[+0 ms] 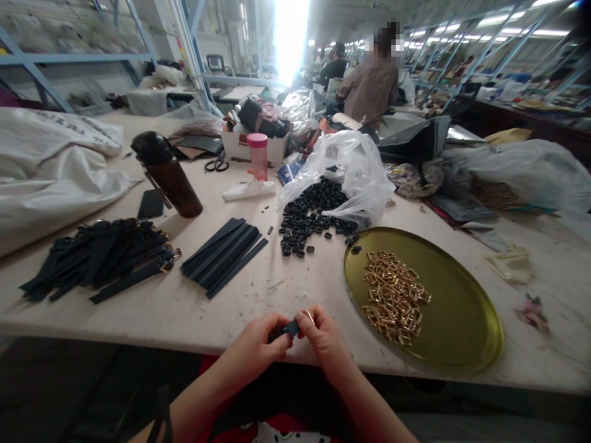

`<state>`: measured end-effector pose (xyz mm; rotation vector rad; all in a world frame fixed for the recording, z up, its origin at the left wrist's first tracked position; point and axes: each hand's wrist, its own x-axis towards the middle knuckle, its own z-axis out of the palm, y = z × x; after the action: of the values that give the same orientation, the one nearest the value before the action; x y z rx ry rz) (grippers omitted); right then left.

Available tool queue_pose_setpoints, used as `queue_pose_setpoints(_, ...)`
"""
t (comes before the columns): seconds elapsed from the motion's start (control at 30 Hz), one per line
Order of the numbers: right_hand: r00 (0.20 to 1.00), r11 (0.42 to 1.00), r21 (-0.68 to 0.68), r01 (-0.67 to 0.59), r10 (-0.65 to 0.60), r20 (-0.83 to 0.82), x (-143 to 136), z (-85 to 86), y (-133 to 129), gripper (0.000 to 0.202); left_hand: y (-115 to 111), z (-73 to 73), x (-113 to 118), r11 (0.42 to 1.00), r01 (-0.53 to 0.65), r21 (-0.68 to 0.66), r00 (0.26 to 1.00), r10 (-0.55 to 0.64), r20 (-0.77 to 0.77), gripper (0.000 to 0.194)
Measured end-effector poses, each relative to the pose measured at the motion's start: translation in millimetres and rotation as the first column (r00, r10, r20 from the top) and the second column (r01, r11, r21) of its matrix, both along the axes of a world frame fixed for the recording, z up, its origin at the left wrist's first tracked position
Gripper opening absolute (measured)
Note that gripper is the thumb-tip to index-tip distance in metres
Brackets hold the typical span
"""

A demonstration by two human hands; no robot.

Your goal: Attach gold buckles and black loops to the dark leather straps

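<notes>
My left hand [265,337] is closed on a short dark strap [292,328] at the table's front edge. Close beside it, my right hand [321,335] pinches a gold buckle [309,316] by the strap's end; whether the strap passes through it I cannot tell. Ahead of my hands lies a stack of flat dark straps [224,255]. Further left is a pile of straps [101,255], some with gold buckles on them. Small black loops [309,215] spill from a clear plastic bag [353,160]. To the right, many gold buckles [394,298] lie on a round gold tray [462,320].
A dark bottle [168,175] stands tilted in view by a phone [151,204]. Behind are scissors [217,163], a pink-lidded cup [258,157] and a filled white box [277,149]. White sacks [55,178] cover the left side. A person [372,86] is further back.
</notes>
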<state>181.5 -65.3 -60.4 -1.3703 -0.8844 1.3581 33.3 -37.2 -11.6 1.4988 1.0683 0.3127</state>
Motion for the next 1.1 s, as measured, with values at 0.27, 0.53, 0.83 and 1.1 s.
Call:
queue_pose_setpoints(0.27,0.928,0.985,0.12,-0.125,0.074,0.366,5.4,-3.4,-6.3,0.015,-2.0,-8.2,0.4,0.965,-0.009,-0.264,0.983,0.057,0.176,0.034)
queue_pose_setpoints(0.53,0.81,0.914,0.125,-0.387,0.272,0.52,11.7,-0.6,-26.0,0.017,-4.6,-14.5,-2.1,0.913,-0.012,-0.407,0.968,0.113,0.224,0.039)
queue_pose_setpoints(0.83,0.764,0.899,0.126,-0.419,0.273,0.585,8.5,0.3,-33.0,0.013,-10.9,-10.1,0.4,0.939,0.0,-0.344,0.983,0.062,0.17,0.03)
queue_pose_setpoints(1.1,0.676,0.886,0.007,-0.463,0.348,0.649,14.7,4.7,-34.4,0.01,-13.9,-5.5,-9.5,0.936,0.073,-0.345,0.987,-0.02,0.157,0.029)
